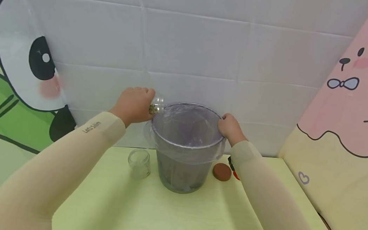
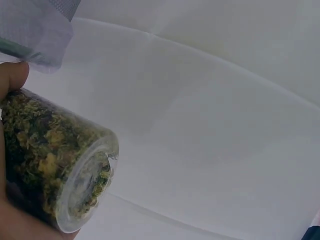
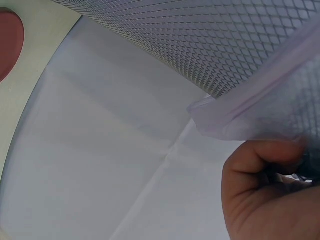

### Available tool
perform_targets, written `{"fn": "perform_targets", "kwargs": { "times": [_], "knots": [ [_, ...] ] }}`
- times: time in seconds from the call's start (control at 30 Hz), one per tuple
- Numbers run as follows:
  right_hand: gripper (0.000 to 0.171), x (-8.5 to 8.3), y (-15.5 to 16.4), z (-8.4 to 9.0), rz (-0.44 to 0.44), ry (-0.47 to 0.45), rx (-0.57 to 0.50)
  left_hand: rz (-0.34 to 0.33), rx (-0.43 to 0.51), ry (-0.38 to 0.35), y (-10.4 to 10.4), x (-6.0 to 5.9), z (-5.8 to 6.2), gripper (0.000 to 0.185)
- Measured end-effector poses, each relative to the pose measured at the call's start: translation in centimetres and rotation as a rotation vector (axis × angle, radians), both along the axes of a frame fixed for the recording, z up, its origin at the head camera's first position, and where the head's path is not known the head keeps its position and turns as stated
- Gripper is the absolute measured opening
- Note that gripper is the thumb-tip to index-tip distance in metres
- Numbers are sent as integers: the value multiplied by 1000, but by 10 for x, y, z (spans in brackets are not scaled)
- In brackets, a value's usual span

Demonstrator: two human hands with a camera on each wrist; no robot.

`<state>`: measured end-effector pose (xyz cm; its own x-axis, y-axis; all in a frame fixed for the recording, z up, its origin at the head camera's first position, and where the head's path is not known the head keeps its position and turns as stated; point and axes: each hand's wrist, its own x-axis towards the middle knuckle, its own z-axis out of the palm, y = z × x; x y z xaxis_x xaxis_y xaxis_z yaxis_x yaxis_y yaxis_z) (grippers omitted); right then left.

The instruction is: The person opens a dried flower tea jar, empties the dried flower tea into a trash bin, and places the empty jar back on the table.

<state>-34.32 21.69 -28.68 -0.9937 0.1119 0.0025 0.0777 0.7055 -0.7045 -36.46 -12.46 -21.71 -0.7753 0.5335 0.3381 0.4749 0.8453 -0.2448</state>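
Table (image 1: 109,202): right sleeve (image 1: 262,183) hides red object (image 1: 235,174).

Empty jar (image 1: 139,162), brown lid (image 1: 222,172)

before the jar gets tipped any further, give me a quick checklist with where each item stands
1. Left hand grips the jar: ok.
2. Jar mouth over the bin rim: ok, at the left edge.
3. Right hand holds the rim: ok.
4. Liner folded over the rim: ok.
5. Jar lid off: cannot tell.
6. Empty jar and brown lid apart from the bin: ok.
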Motion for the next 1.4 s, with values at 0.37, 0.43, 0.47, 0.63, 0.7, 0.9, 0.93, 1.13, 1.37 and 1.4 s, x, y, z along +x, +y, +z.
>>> {"fn": "perform_targets", "kwargs": {
  "times": [0.37,0.43,0.47,0.63,0.7,0.9,0.93,1.13,1.37,1.4],
  "knots": [
    [42,1,0,0,-1,13,11,-35,-64,49,-4,3,2,50],
    [42,0,0,0,-3,19,16,-54,-82,76,-5,3,2,47],
    [42,0,0,0,-5,21,17,-62,-92,89,-5,3,3,46],
    [41,0,0,-1,-7,14,15,-112,-172,175,-7,4,2,36],
    [42,0,0,-1,-7,8,11,-132,-209,211,-7,5,2,33],
    [42,0,-1,0,-9,8,9,-162,-296,279,-8,5,1,35],
    [41,0,-1,-1,-9,9,10,-165,-307,287,-9,5,1,34],
    [44,-1,-1,0,1,10,13,-198,-320,334,-9,3,2,26],
    [47,0,-2,0,10,-1,1,-257,-360,422,-8,1,2,20],
    [47,0,-2,0,10,-1,1,-265,-371,435,-8,0,2,19]
  ]
}}
